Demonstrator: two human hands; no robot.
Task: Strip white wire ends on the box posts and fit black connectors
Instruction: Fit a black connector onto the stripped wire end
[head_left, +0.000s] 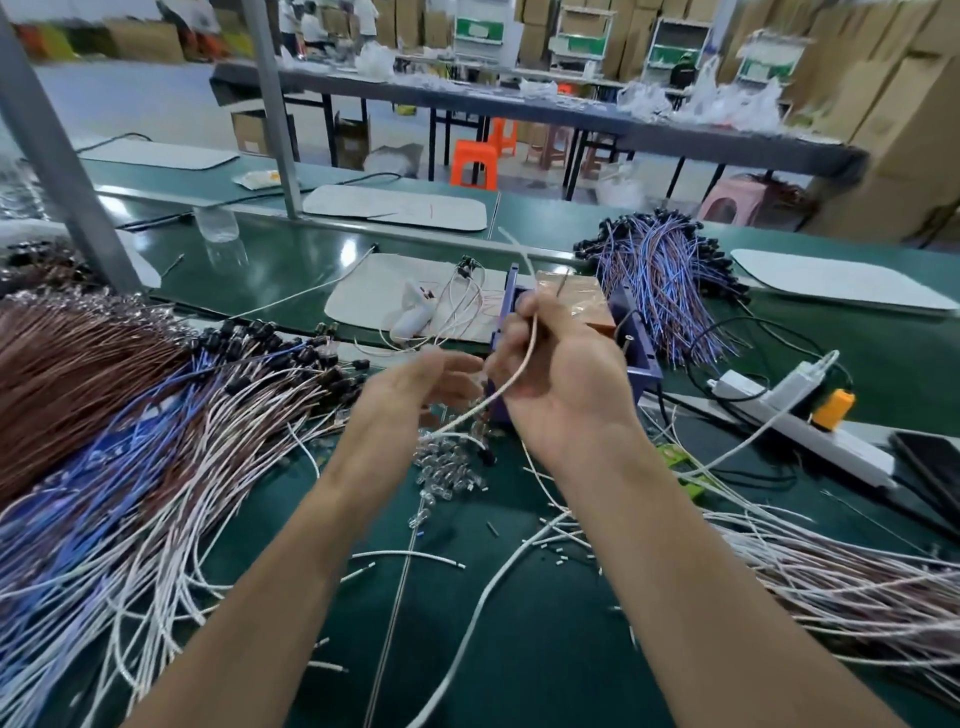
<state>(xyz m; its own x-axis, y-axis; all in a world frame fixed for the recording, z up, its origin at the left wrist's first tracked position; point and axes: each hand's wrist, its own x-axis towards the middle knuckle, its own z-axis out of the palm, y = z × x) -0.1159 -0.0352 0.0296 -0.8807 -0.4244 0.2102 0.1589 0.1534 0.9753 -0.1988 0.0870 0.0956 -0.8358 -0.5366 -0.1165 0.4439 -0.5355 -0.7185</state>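
Left hand (415, 387): raised, forearm angled up-right, fingers loosely spread, blurred, holding nothing visible. White wire (514, 383): trails down-left from right fist. Right hand (563, 384): fingers curled round wire; purple box (644, 358) just beyond knuckles.

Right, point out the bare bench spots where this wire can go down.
Bare green mat lies between the forearms, crossed by one loose white wire. More bare belt sits between the grey post and the white pad. Crowded: the left wire bundle, right wire bundle and the clear LEDs.
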